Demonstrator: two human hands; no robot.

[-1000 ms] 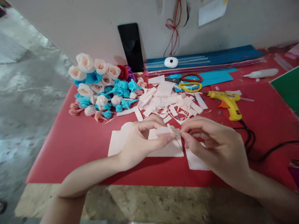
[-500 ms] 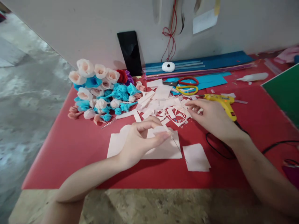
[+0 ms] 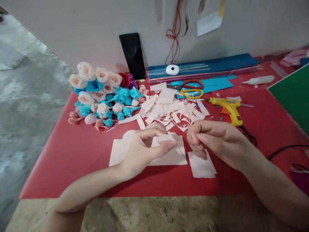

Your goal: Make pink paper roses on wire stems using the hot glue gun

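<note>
The fingertips of the right hand (image 3: 217,141) had come back from the paper scraps (image 3: 166,106), where they were half a second earlier, and now hung close to the left hand (image 3: 141,151), on its right. The left hand had kept its grip on the same small white paper piece (image 3: 165,139), and the glue gun (image 3: 229,108), partly covered before by the right hand, lay in plain sight.

The paper piece sat between the left thumb and forefinger, its rolled edge standing up at the fingertips, with a thin wire (image 3: 182,152) slanting down from it to the right. The left thumb and forefinger pinched it, a gap showing between them nearer the palm. The right thumb was pressed against the curled forefinger, the other fingers bent below; I cannot tell whether anything was caught between them.

Beneath the left hand lay a larger white sheet (image 3: 169,160), and below the right hand a small stack of white paper (image 3: 204,168), both on the red table cover (image 3: 72,161). Beyond the hands were the scraps, with paper flowers (image 3: 103,109) to their left and scissors (image 3: 178,87) behind.
</note>
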